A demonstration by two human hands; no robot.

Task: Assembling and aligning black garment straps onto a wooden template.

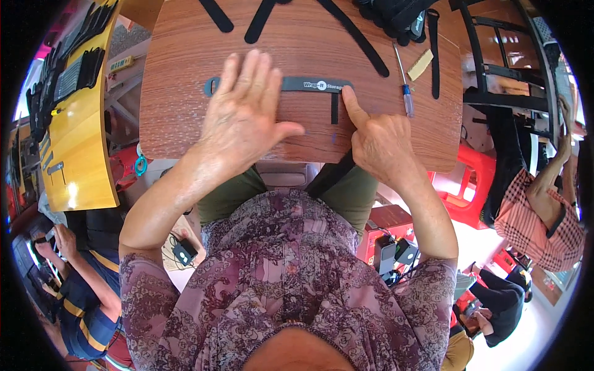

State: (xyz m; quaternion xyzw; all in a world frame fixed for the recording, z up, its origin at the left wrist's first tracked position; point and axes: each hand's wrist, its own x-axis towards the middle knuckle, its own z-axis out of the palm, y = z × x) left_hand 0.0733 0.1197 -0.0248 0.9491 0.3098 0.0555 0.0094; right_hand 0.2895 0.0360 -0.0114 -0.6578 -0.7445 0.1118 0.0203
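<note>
A dark grey strap (pixel 303 84) with a light printed mark lies across the brown table, a slot at its left end. My left hand (pixel 244 108) rests flat over its left part, fingers stretched and thumb out to the side. With its index finger, my right hand (pixel 383 139) touches the strap's right end, while its other fingers are curled under. A short narrow black strip (pixel 335 109) sticks out below the grey strap. From beneath my right hand a wide black strap (pixel 333 175) runs over the table edge onto my lap; what the curled fingers hold is hidden.
Black straps (pixel 356 37) lie along the far side of the table, with a dark pile (pixel 396 18) at the far right. A screwdriver (pixel 406 93) and a yellowish block (pixel 421 65) lie at right. A yellow table (pixel 86 136) stands left; other people sit on both sides.
</note>
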